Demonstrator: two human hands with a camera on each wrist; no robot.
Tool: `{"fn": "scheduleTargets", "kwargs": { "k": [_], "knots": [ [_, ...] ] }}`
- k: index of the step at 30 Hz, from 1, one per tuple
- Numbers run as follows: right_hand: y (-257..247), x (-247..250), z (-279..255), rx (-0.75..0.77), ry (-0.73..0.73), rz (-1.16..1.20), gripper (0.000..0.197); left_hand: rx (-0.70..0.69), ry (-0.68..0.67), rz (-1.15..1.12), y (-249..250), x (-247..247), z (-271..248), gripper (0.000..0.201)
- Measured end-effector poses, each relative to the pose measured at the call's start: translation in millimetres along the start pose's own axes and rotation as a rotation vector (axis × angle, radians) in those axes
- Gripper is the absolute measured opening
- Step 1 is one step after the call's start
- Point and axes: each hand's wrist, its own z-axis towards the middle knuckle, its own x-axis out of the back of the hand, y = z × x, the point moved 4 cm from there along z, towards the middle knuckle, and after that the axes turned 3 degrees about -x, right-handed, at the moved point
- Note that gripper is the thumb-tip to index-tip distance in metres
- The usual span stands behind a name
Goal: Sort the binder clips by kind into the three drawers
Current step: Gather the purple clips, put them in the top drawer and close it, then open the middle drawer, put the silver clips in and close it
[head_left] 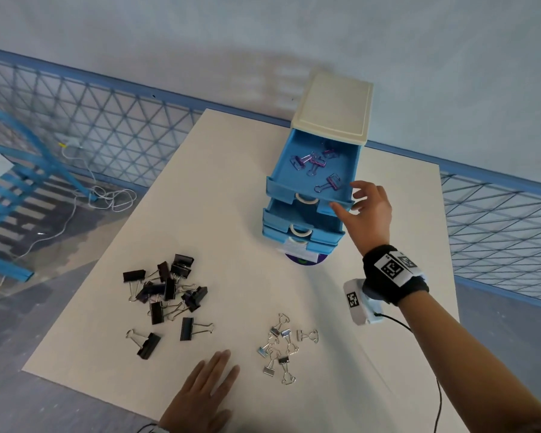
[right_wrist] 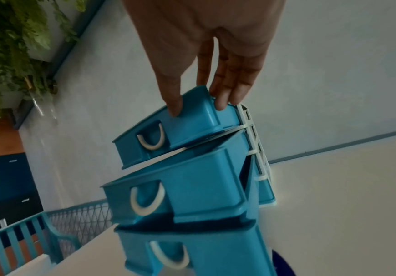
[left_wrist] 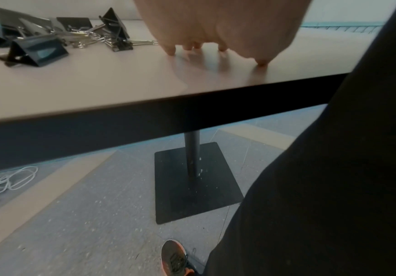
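Observation:
A cream-topped drawer unit point(head_left: 334, 107) stands at the table's far side with three blue drawers. The top drawer point(head_left: 278, 190) is pulled far out and holds several purple clips point(head_left: 316, 162). My right hand point(head_left: 345, 196) touches its front right corner, thumb on the front face and straight fingers point(right_wrist: 223, 100) along the side wall point(right_wrist: 192, 127). The middle drawer point(head_left: 294, 214) and bottom drawer point(head_left: 322, 239) stick out a little. Black clips point(head_left: 169, 292) lie in a pile at the left, small silver clips point(head_left: 281, 345) at the near centre. My left hand point(head_left: 219, 370) rests flat on the table, holding nothing.
The white table point(head_left: 231, 214) has its near edge point(left_wrist: 145, 108) just behind my left hand. A blue mesh railing point(head_left: 107, 120) runs behind the table, with a white cable point(head_left: 113, 198) on the floor at the left. A purple disc point(head_left: 303, 260) lies under the drawer unit.

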Motion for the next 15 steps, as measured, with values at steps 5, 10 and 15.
{"fn": "scheduleTargets", "kwargs": {
  "k": [5,10,15],
  "knots": [
    [5.0,3.3,27.8,0.013,-0.032,-0.182,0.068,-0.001,0.074,0.022,2.8,-1.6,1.1,0.073],
    [6.4,7.1,60.4,0.062,-0.04,-0.354,0.079,0.046,0.096,0.026,5.0,-0.3,2.7,0.069],
    [6.1,1.7,96.2,0.075,-0.046,-0.415,0.083,0.121,0.162,0.095,7.0,2.4,2.9,0.056]
  ]
}}
